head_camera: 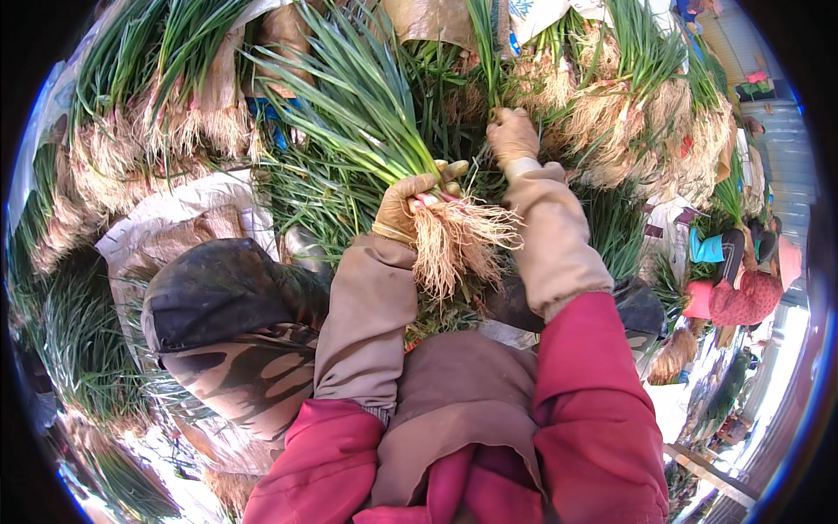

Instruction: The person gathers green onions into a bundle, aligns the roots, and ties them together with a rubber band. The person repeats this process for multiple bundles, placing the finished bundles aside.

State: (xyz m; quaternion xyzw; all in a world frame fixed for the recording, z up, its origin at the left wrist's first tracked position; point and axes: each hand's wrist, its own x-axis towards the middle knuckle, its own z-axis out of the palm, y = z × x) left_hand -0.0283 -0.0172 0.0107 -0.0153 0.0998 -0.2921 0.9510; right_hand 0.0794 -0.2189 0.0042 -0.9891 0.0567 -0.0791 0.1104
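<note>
My left hand [400, 208], in a tan glove, grips a bunch of green garlic [414, 149] around its pinkish lower stems. The leaves fan up and to the left, while the long pale roots [452, 242] hang down toward me. Farther out, the gloved fingers of my right hand [514, 136] close on the base of an upright green garlic stalk [486, 52]. Below both hands, loose green leaves [314, 196] cover the ground. Beige sleeve covers reach over both my forearms.
Rooted garlic bundles [216, 118] line the far left, with more bundles [622, 124] at the far right. A white woven sack [196, 196] lies to the left. My camouflage-clad knee [236, 367] is close by. A person in red [746, 298] crouches at right.
</note>
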